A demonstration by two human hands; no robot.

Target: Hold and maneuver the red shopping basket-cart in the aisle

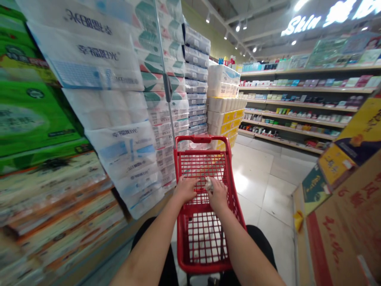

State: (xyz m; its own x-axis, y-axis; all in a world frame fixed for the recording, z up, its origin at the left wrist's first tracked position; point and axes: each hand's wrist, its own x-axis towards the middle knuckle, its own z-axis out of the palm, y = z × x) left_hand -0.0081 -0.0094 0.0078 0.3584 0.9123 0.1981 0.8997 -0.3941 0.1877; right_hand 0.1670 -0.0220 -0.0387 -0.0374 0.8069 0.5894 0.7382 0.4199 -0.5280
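A red plastic shopping basket cart [180, 238] with a grid bottom stands between the person's legs. My left hand [187, 189] is over the middle of the cart, fingers curled inward towards the mesh; whether it holds anything is hidden. Just to its right, my right hand [218, 194] is closed on a small crumpled whitish thing [208, 184] at its fingertips. The cart's handle [202, 138] rises at the far end, beyond both hands, and neither touches it.
Stacked tissue packs [119, 59] line the left side, with green packs [32, 115] nearest. Cardboard boxes [336, 238] stand close on the right. A tiled aisle [256, 186] runs towards shelves of small goods [297, 115] at the back.
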